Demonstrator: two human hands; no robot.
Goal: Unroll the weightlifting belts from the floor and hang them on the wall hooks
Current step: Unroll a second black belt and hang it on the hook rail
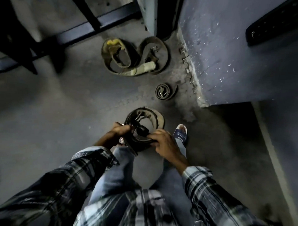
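While the rolled belt [141,127] is held above the floor [60,109] in front of the legs, it is gripped by both hands: left hand [118,131] curled on the near-left rim by the buckle, right hand [162,142] curled on the near-right edge. Judged stiff, thick, fairly heavy, w/ spring in the coil; best taken at the buckle end and free tail. Three more belts [135,56] lie coiled nr the wall [231,48].

Your left has open floor [60,113]. Ahead, loose belts [135,56] and a small coiled belt [165,92] crowd the wall base [231,65] on your right.
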